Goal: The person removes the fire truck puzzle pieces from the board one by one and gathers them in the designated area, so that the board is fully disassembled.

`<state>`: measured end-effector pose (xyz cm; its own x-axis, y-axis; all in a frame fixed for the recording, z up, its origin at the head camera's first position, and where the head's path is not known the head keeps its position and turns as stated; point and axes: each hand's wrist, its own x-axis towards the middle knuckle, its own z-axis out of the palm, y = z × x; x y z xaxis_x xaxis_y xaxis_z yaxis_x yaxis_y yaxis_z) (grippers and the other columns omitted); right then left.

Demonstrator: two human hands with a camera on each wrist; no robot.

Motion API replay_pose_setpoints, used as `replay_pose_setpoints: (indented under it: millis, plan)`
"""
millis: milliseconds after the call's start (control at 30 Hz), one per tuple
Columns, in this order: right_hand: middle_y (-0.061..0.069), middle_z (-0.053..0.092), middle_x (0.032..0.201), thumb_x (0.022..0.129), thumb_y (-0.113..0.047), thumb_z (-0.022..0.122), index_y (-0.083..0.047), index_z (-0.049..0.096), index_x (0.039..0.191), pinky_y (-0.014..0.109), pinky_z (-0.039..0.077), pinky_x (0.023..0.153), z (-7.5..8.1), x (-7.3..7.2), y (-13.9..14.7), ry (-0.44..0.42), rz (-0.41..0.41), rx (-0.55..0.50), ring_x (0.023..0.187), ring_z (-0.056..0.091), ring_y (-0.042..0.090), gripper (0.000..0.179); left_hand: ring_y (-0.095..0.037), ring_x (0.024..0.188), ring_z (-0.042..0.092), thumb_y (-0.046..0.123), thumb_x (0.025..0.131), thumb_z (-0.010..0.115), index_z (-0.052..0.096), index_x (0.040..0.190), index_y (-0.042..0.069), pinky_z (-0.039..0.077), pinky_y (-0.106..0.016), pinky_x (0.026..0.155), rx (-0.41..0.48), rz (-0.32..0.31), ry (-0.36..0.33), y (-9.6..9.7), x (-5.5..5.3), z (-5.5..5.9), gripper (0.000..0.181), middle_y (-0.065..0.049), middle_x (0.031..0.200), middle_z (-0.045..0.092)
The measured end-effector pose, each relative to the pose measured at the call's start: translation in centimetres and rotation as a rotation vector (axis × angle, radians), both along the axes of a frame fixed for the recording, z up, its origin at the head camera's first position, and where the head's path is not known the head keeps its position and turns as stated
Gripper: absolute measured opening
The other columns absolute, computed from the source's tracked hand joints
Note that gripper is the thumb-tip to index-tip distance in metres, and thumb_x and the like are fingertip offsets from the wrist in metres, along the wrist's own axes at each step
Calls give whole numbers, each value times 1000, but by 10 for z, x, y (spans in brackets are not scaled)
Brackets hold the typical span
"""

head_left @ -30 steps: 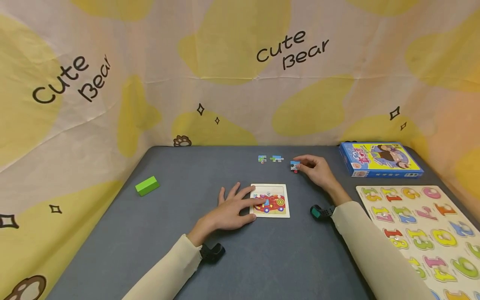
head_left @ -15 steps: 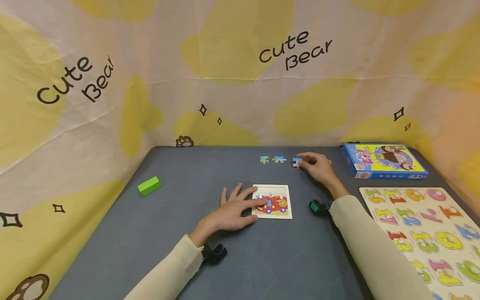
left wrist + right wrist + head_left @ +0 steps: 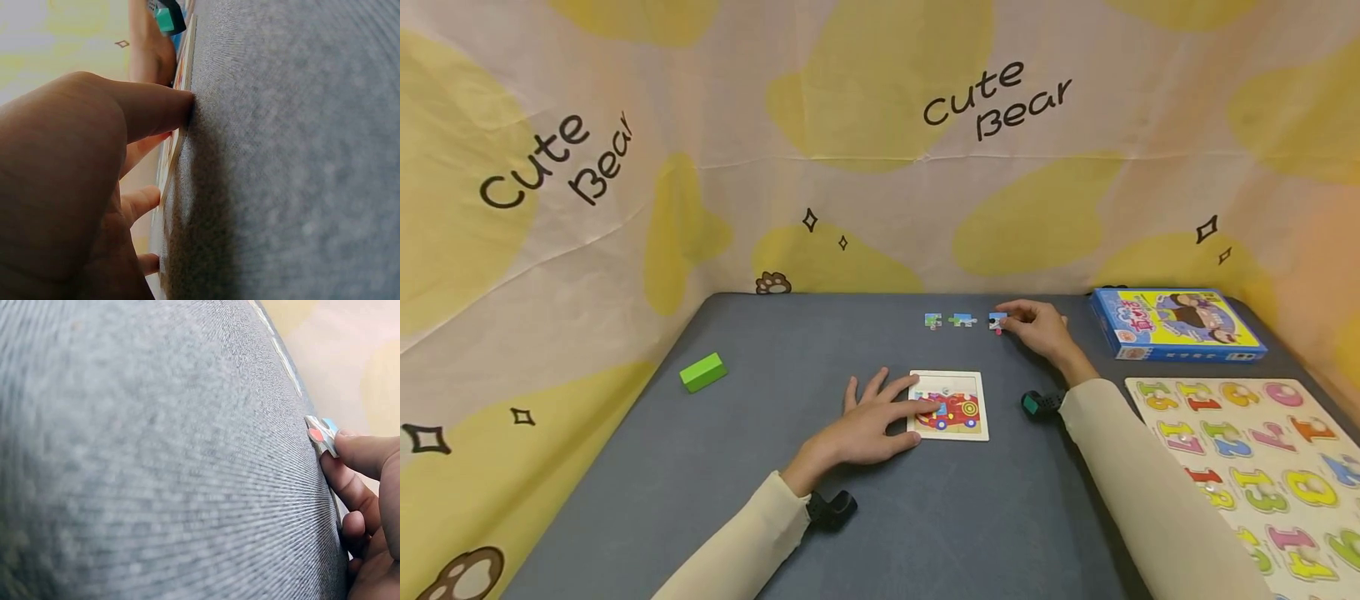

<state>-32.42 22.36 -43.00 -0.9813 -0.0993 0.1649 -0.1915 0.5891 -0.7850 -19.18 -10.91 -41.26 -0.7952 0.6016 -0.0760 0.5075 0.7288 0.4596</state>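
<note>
My left hand (image 3: 868, 427) lies with fingers spread over the left side of a small white-framed puzzle tray (image 3: 984, 408), its index finger on the red car picture (image 3: 961, 410). In the left wrist view the thumb of that hand (image 3: 69, 181) touches the tray's near edge. Farther back, my right hand (image 3: 1041, 332) pinches a blue and white jigsaw piece (image 3: 997, 322) between thumb and fingers; a red tab shows on the piece (image 3: 320, 432) in the right wrist view. Two loose pieces, one mostly green (image 3: 932, 320) and one blue and green (image 3: 962, 320), lie to its left.
A green block (image 3: 703, 372) sits at the table's left side. At the back right lies a blue and yellow box (image 3: 1180, 325), with a number puzzle board (image 3: 1257, 407) in front of it, partly behind the right sleeve (image 3: 1150, 483). A printed cloth (image 3: 850, 192) hangs behind the table.
My right hand has moved the pinched piece slightly away from me, into line with the two loose pieces. The left hand stays on the tray; the whole view has shifted a little.
</note>
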Motion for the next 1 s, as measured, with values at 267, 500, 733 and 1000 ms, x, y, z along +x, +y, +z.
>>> replay_pose_setpoints:
  millis: [267, 500, 733, 1000]
  plan:
    - [18, 71, 95, 103, -24, 62, -7, 68, 130, 75, -7, 116, 5, 0, 1, -45, 24, 6, 96, 57, 29, 33, -42, 159, 2, 38, 99, 61, 50, 148, 46, -8, -75, 115, 0, -1, 8, 0, -2, -1, 51, 4, 170, 23]
    - [16, 72, 102, 97, -25, 71, -2, 64, 134, 73, -11, 116, 7, 1, 4, -71, 77, -2, 100, 61, 25, 44, -42, 159, 2, 38, 99, 62, 50, 148, 45, -8, -76, 115, 10, -4, 3, 0, -2, 0, 51, 3, 171, 22]
    - [16, 70, 101, 93, -24, 76, -2, 67, 128, 56, 12, 100, 3, -1, 3, -32, 52, 47, 89, 58, 17, 42, -42, 159, 1, 39, 99, 61, 50, 148, 45, -8, -76, 115, 3, -4, 0, 0, -1, 1, 51, 4, 171, 22]
    - [17, 71, 99, 94, -25, 75, -4, 72, 121, 51, 14, 89, -1, -1, 1, 9, 36, 88, 93, 60, 28, 34, -41, 159, 0, 39, 99, 60, 50, 148, 46, -10, -75, 115, -2, 1, -7, 0, 0, 1, 51, 5, 171, 21]
